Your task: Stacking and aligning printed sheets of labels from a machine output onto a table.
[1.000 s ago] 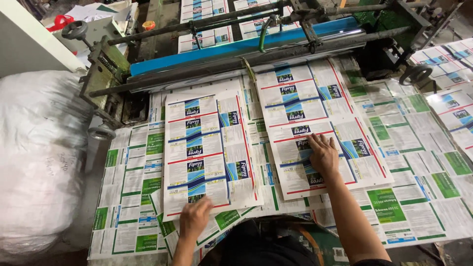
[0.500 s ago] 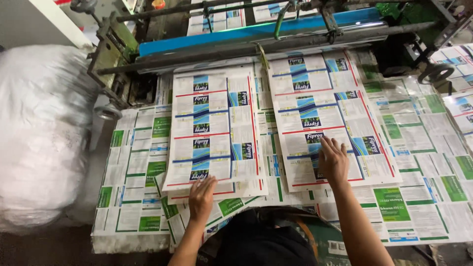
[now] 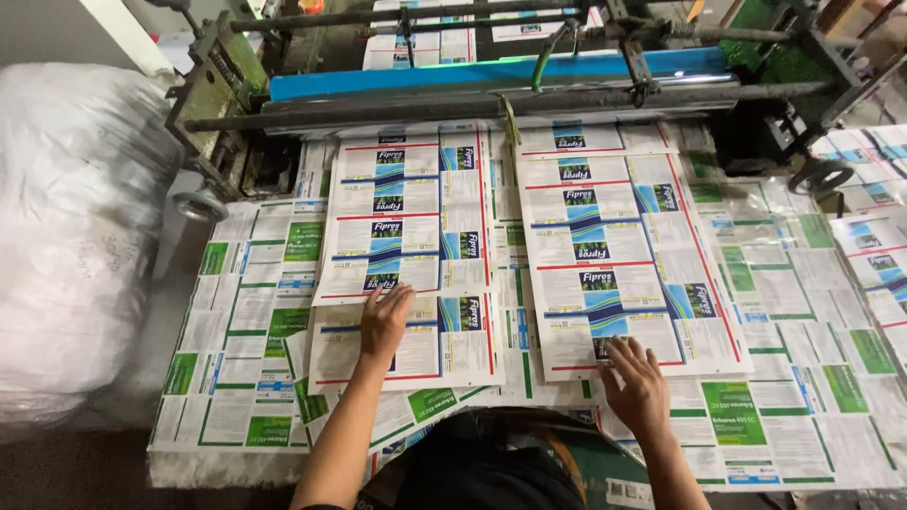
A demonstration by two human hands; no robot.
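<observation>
Two stacks of printed sheets with blue, red and white label panels lie side by side below the machine's outfeed. My left hand (image 3: pixel 385 321) rests flat, fingers spread, on the lower part of the left stack (image 3: pixel 406 246). My right hand (image 3: pixel 636 385) presses flat on the near edge of the right stack (image 3: pixel 614 246). Neither hand grips anything. Both stacks sit on a layer of green-and-white printed sheets (image 3: pixel 255 359) that covers the table.
A machine with a blue roller (image 3: pixel 491 71) and dark metal bars spans the far side. A large white sack (image 3: pixel 76 236) stands at the left. More printed sheets (image 3: pixel 869 236) lie at the right. A black handwheel (image 3: pixel 820 175) sits at the machine's right end.
My left hand has moved up onto the left stack. My right hand has slid down toward the near edge of the right stack. The camera has tilted so the stacks sit higher and nearer.
</observation>
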